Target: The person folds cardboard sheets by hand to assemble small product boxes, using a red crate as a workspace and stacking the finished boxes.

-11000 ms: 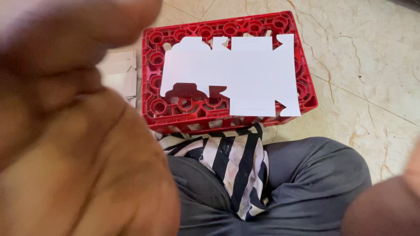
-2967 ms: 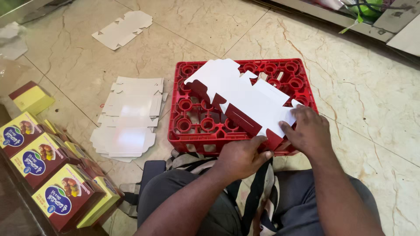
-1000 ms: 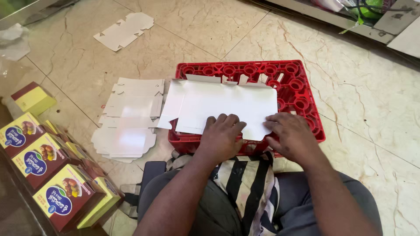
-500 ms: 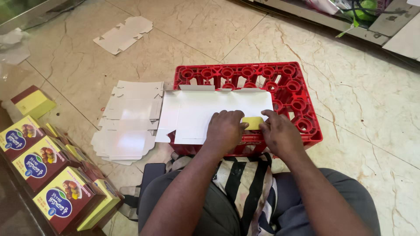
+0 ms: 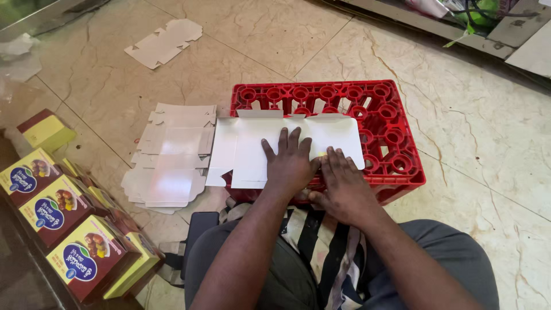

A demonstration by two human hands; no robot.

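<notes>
- Floor (image 5: 476, 172): pale stone tiles on which everything here lies; a seated person's lap fills the bottom of the view
- Red crate (image 5: 396, 132): a bottle crate standing directly ahead of the knees and serving as a work surface
- Stack of flat cards (image 5: 169, 166): white die-cut blanks piled on the floor, touching the crate's left side; one more blank lies well apart at the far left
- Printed boxes (image 5: 69, 229): finished yellow and brown cartons in a row at the lower left
- White card (image 5: 247, 146): a box blank lying flat on the crate, long axis running left to right, its left end overhanging the crate
- Left hand (image 5: 290, 161): open, palm pressed flat on the card's middle, fingers spread and pointing away
- Right hand (image 5: 344, 186): open, fingers flat on the card's near right edge, close beside the left hand; neither hand grips anything
</notes>
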